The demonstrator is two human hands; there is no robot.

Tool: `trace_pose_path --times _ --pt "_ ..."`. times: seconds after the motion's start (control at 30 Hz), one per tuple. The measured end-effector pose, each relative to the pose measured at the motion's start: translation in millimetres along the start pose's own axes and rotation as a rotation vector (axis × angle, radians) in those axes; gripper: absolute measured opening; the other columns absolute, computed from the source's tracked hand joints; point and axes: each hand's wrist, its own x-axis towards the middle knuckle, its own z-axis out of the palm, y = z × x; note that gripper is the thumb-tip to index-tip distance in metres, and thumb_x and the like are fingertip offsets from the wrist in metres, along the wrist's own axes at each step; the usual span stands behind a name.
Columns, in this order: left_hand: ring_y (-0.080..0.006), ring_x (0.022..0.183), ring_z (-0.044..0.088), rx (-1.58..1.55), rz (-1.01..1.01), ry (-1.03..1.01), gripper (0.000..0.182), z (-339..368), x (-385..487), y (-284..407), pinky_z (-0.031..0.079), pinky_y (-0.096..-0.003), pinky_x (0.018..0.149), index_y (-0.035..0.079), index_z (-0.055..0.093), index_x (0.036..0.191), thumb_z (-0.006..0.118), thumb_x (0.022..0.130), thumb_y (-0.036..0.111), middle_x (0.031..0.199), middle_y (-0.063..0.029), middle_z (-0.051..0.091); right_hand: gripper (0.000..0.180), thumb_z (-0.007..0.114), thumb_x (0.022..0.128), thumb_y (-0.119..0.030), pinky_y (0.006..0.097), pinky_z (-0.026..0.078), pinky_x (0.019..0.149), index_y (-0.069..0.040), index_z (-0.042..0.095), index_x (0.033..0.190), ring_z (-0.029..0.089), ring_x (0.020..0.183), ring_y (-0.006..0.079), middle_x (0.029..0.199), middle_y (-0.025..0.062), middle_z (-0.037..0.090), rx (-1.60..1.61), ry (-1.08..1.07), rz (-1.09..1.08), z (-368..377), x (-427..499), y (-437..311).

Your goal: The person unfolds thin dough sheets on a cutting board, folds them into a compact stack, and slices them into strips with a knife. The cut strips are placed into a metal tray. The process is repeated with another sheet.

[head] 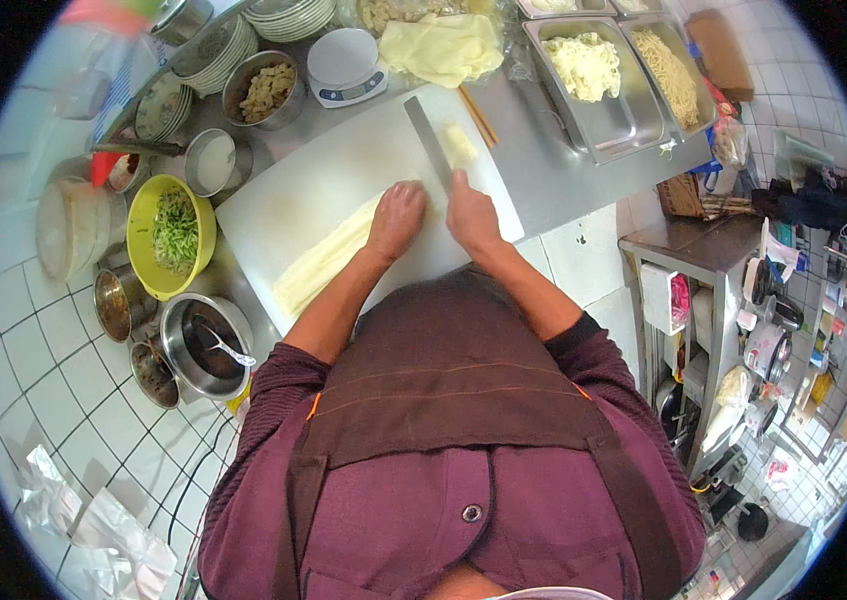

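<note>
On a white cutting board (pixel 303 187) lies a long, flat, folded strip of pale yellow sheet food (pixel 326 255), perhaps tofu skin or dough. My left hand (pixel 398 217) rests on the strip's right end with its fingers bent. In my right hand (pixel 473 214) is the handle of a cleaver (pixel 429 139), whose blade points away from me, just right of the left hand. A small pile of cut pale yellow pieces (pixel 458 145) sits to the right of the blade. More pale yellow sheets (pixel 442 49) are stacked on plastic beyond the board.
A digital kitchen scale (pixel 348 66) stands behind the board, and chopsticks (pixel 478 116) lie at its right. Steel trays (pixel 622 124) hold pale strips and noodles. Along the left are a yellow colander (pixel 207 225) of shredded greens and a steel bowl (pixel 241 322) of dark liquid with a spoon.
</note>
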Motion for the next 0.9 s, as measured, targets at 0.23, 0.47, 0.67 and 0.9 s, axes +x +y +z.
trace_pose_path --times 0.23,0.47,0.67,0.9 --pt "-0.0318 0.108 0.06 0.065 -0.009 -0.007 0.021 -5 -3 1 0.05 -0.0436 0.094 0.003 0.065 0.104 0.062 0.084 0.009 0.11 -0.0125 0.064 0.026 0.053 0.087 0.002 0.0583 0.053 0.07 0.001 0.047 0.112 0.068 0.076 0.0492 0.078 0.0271 0.068 -0.069 -0.191 -0.029 -25 -39 -14" --pt "-0.0341 0.105 0.06 0.067 0.008 -0.023 0.02 -6 -3 -1 0.05 -0.0454 0.092 0.002 0.063 0.102 0.065 0.083 0.008 0.11 -0.0147 0.064 0.032 0.053 0.086 0.003 0.0568 0.054 0.072 0.002 0.046 0.117 0.069 0.08 0.0481 0.081 0.0269 0.069 -0.101 -0.281 0.057 -9 -47 -10" --pt "-0.0334 0.102 0.06 0.014 -0.027 -0.047 0.013 -6 -4 0 0.05 -0.0453 0.09 0.004 0.062 0.095 0.061 0.082 0.008 0.102 -0.0137 0.061 0.031 0.053 0.088 0.001 0.0578 0.054 0.07 0.001 0.046 0.118 0.068 0.079 0.0492 0.08 0.0271 0.069 -0.083 -0.143 -0.028 13 -13 -11" --pt "-0.033 0.103 0.059 0.052 -0.018 0.035 0.015 -8 -9 -3 0.05 -0.0457 0.092 0.003 0.061 0.098 0.061 0.083 0.008 0.107 -0.0138 0.061 0.029 0.054 0.086 0.001 0.0584 0.053 0.074 0.001 0.044 0.114 0.067 0.082 0.0505 0.082 0.028 0.069 -0.063 -0.224 0.021 -18 -35 -21"
